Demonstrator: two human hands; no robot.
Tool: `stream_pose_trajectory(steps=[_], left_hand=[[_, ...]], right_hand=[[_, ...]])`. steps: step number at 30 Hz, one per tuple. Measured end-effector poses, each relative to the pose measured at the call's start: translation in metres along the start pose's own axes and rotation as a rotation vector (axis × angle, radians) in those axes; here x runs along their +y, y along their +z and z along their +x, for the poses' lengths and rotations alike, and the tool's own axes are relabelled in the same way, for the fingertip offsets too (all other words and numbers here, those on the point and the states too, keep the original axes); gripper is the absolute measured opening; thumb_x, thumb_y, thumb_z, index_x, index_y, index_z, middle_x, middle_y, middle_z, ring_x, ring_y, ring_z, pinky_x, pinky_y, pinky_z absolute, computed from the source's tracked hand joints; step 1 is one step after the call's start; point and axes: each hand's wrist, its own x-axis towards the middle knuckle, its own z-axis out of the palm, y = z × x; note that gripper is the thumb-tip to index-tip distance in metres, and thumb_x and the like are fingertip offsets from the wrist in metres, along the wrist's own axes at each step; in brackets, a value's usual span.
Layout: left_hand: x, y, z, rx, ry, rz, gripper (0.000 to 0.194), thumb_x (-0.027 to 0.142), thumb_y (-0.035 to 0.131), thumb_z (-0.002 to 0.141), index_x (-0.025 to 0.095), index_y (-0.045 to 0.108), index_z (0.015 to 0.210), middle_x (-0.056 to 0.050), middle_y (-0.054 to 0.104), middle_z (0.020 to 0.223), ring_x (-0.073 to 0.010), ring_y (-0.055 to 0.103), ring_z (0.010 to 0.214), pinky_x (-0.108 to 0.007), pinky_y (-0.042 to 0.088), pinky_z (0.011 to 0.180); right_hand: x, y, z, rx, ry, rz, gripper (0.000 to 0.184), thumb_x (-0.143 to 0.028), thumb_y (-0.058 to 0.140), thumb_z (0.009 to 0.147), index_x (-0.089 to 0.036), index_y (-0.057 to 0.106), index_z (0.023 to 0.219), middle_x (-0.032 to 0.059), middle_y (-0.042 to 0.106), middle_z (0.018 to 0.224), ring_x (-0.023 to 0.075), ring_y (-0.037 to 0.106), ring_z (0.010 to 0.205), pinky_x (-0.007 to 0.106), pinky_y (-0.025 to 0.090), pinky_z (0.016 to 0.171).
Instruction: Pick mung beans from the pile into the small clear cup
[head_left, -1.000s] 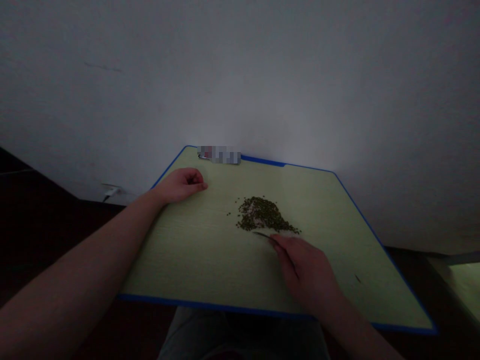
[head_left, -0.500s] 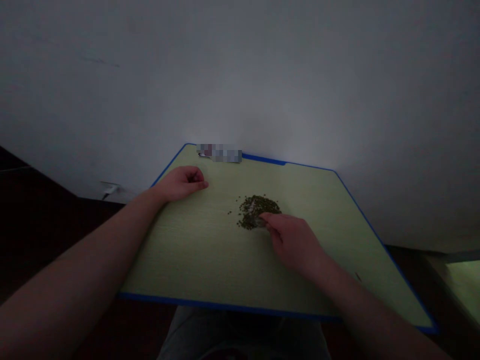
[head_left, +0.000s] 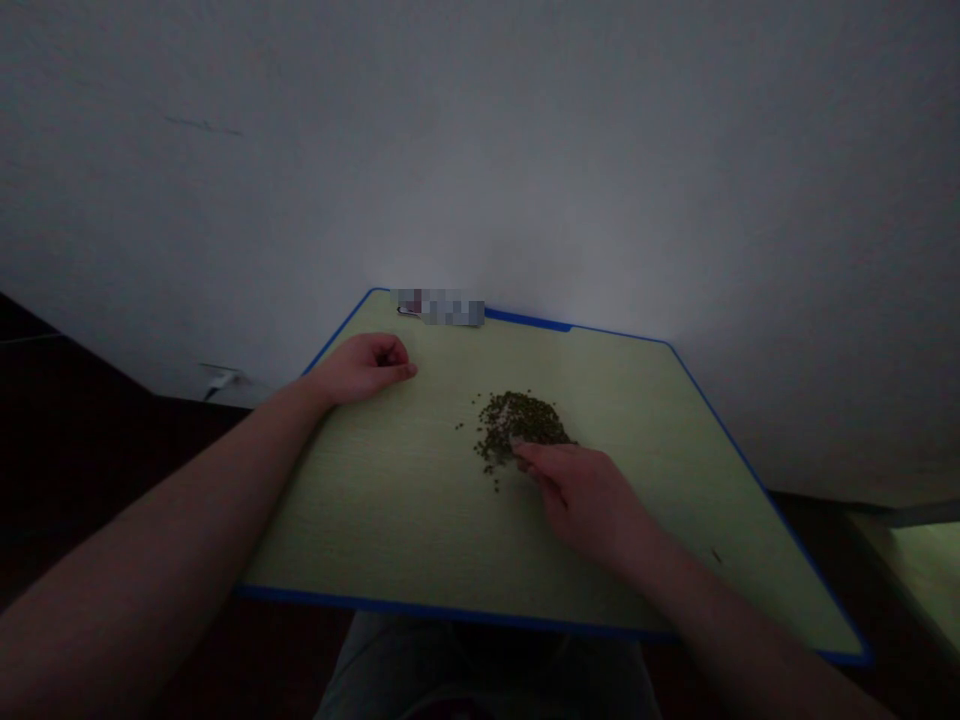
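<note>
A pile of small green beans (head_left: 534,412), with a paler patch among them, lies mid-table. My right hand (head_left: 589,490) is closed in a pinch at the pile's near right side. Between its fingertips is what looks like a metal spoon (head_left: 516,443); only its tip shows, among the beans, and the handle is hidden by the hand. To the left, my left hand (head_left: 364,368) rests on the table with its fingers loosely curled and nothing seen in them. It lies apart from the pile.
The pale green table (head_left: 390,520) has a blue rim and stands against a grey wall (head_left: 525,150). A blurred-out flat item (head_left: 450,308) lies at its far edge. A small dark mark (head_left: 717,555) is at the right. A plug (head_left: 221,383) sits low on the left wall.
My right hand has moved forward to the pile with the spoon, then slightly back toward me. A few beans now lie nearer to me at the pile's near edge. My left hand has stayed put.
</note>
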Motion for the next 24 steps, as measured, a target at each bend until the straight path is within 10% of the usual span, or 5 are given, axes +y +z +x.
stream_pose_trajectory(steps=[24], left_hand=[[0.001, 0.0, -0.001, 0.001, -0.01, -0.017, 0.026, 0.043, 0.065, 0.072, 0.018, 0.057, 0.073, 0.002, 0.054, 0.064, -0.0109, 0.047, 0.058, -0.025, 0.038, 0.056]], right_hand=[[0.001, 0.006, -0.003, 0.009, 0.035, -0.008, 0.038, -0.012, 0.043, 0.088, -0.015, 0.067, 0.118, 0.0098, 0.073, 0.109, 0.0234, 0.069, 0.096, 0.038, 0.053, 0.087]])
